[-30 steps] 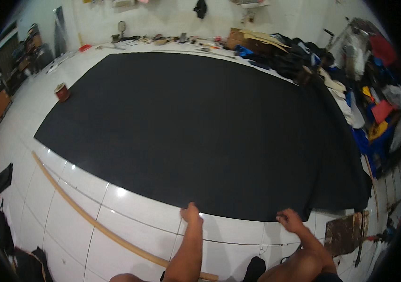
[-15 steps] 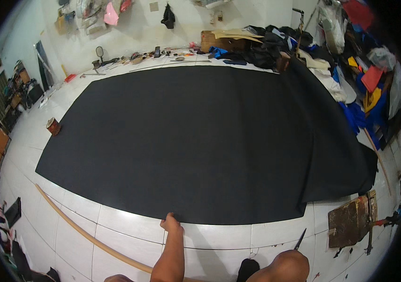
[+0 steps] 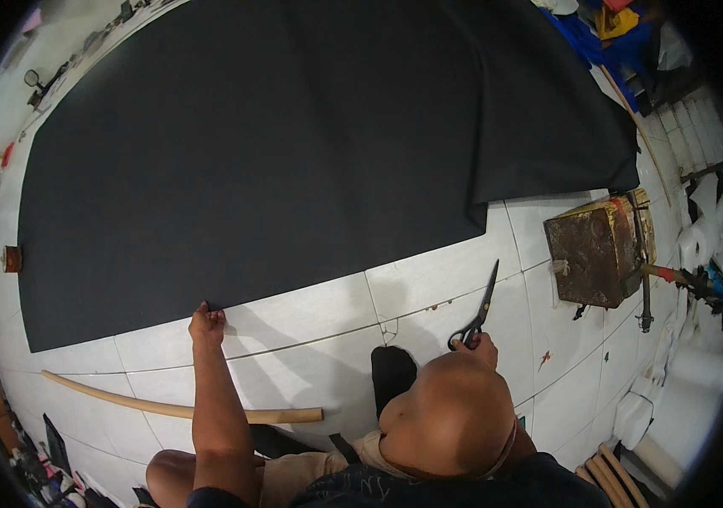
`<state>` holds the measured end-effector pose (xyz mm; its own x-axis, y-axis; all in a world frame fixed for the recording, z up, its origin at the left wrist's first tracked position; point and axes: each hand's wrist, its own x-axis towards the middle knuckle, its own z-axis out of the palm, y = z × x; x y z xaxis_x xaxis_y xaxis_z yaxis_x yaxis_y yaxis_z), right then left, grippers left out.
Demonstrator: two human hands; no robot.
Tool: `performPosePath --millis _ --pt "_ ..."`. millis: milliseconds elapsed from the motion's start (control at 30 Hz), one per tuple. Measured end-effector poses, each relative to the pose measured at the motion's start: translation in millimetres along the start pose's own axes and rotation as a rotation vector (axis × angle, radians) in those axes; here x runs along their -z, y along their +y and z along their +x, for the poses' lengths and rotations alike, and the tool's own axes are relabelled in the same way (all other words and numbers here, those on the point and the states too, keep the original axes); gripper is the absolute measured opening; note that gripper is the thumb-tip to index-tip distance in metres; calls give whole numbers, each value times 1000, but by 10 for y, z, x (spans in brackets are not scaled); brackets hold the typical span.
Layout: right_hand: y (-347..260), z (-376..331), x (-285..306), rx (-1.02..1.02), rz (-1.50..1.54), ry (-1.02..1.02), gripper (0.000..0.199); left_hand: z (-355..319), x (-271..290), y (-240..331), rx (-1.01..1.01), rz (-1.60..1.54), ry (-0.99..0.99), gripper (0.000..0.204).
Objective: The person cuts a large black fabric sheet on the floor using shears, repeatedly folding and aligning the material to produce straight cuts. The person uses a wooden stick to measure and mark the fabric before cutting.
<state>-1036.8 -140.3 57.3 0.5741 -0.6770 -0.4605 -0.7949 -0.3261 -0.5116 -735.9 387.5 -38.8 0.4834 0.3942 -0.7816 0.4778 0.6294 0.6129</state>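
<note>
A large sheet of black material [image 3: 251, 169] lies spread over the white floor. My left hand [image 3: 207, 323] is closed at its near edge, with the edge pinched between fingers and thumb. Beside my bent knee, my right hand [image 3: 484, 349] grips black-handled scissors [image 3: 483, 311] by the handles. Their long blades look closed and point away from me, short of the sheet's near right corner. Part of my right hand and its forearm is hidden behind the knee. Toward the right, the sheet is creased and folded over itself.
A worn, dark block-shaped object [image 3: 586, 258] with metal fittings stands on the right. A curved tan strip [image 3: 166, 409] lies under my left forearm. On the sheet's left edge sits a small brown can [image 3: 12, 259]. White rolls and tan rods lie at lower right.
The view has tilted down and swung right. My right hand and the scissors' handles now show; before, only the blades stuck out past the knee. My left hand stays at the sheet's edge.
</note>
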Motion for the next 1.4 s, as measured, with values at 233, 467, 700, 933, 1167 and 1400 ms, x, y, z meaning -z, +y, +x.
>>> performPosePath --millis 233,467,700,933,1167,1400 --pt "655 151 -47 -140 431 -213 35 -784 -513 -138 -239 751 405 39" --pt "14 -162 -588 83 275 -443 33 -1629 -1410 -1107 -1371 1440 -688 59" --pt "-561 -187 -709 -86 460 -674 36 -1677 -1817 -1656 -1600 1731 -916 38" --pt "-769 -122 -833 -124 465 -723 43 -1680 -1817 -1729 -1523 1603 -929 29" --pt "-816 -86 -1036 34 384 -688 39 -1801 -1867 -1740 -1384 1467 -920 17" --pt "-891 -80 -1078 6 287 -675 48 -1766 -1840 -1795 -1411 1434 -879 10"
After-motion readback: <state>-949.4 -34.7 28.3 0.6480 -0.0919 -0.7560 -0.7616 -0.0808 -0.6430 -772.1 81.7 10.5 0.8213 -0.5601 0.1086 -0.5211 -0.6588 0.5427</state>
